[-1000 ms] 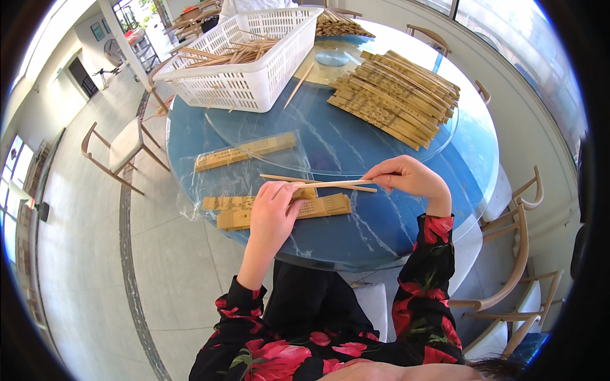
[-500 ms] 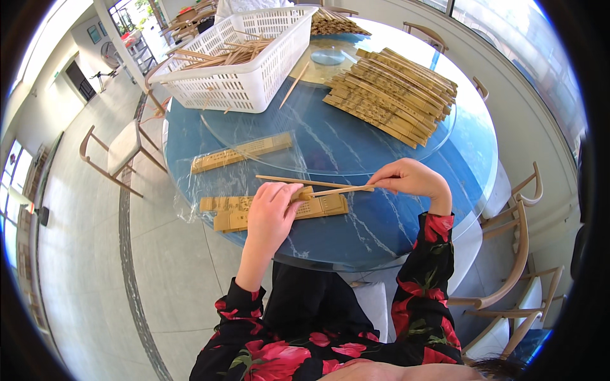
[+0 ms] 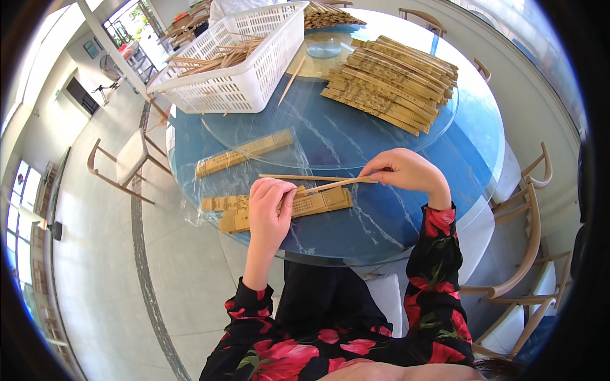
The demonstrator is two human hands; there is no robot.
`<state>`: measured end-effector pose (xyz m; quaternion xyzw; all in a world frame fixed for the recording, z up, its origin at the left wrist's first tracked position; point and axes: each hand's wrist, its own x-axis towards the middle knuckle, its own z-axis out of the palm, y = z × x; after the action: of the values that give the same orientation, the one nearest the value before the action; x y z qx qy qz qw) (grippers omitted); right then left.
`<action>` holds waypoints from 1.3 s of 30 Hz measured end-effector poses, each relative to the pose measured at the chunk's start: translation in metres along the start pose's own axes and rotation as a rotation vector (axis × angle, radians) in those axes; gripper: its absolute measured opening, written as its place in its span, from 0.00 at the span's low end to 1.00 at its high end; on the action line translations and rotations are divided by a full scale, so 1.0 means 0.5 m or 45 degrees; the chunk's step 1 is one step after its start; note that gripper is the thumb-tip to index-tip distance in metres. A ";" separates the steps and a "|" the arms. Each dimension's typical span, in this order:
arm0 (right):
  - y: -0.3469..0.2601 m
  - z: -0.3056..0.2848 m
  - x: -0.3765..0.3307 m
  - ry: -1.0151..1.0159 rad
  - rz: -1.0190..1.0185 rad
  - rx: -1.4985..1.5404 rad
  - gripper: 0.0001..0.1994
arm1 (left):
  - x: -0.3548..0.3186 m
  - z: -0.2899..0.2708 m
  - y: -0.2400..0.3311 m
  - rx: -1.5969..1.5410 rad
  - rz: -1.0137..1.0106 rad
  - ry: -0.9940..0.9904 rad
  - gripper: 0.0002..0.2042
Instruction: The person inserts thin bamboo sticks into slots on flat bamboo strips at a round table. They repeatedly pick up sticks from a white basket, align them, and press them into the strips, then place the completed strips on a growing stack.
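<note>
My right hand (image 3: 406, 173) is closed in a pinch on the right end of a pale wooden chopstick (image 3: 330, 186). The chopstick slants left toward my left hand (image 3: 270, 206), whose fingers are closed at a gold paper sleeve; the stick's left tip lies at those fingers, partly hidden. Under and beside my left hand lie flat gold printed sleeves (image 3: 327, 201), overlapping one another. A second thin chopstick (image 3: 286, 177) rests on the blue table just beyond my hands.
Gold sleeves in a clear plastic bag (image 3: 244, 152) lie beyond my left hand. A white slotted basket (image 3: 254, 82) of chopsticks stands at the far left. A large stack of gold sleeves (image 3: 391, 82) is at the far right, on the glass turntable (image 3: 318, 149). Chairs (image 3: 130, 159) surround the table.
My right hand has shifted slightly left with the chopstick, bringing the stick's tip closer to my left fingers. The raised sleeve end at my left fingers shows less now. The whole view has shifted slightly.
</note>
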<state>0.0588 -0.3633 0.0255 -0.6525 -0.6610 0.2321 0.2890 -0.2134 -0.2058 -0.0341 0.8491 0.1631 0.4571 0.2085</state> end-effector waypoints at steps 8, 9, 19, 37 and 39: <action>-0.052 -0.008 0.005 -0.221 0.203 0.098 0.10 | 0.007 -0.007 0.012 0.211 0.204 0.150 0.05; -0.055 -0.007 0.003 -0.209 0.210 0.094 0.10 | 0.006 -0.008 0.013 0.223 0.196 0.167 0.05; -0.063 0.077 0.031 0.203 -0.199 -0.015 0.09 | -0.004 -0.012 -0.013 0.234 0.024 0.397 0.04; -0.068 0.121 0.035 0.054 0.051 0.159 0.11 | -0.011 -0.013 -0.043 -0.017 -0.235 0.444 0.13; -0.086 0.124 0.025 0.077 0.132 0.127 0.11 | -0.022 -0.007 -0.048 -0.192 -0.322 0.574 0.13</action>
<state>-0.0146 -0.3481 0.0108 -0.6774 -0.6047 0.2598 0.3286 -0.2242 -0.1895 -0.0521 0.6808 0.2758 0.6158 0.2850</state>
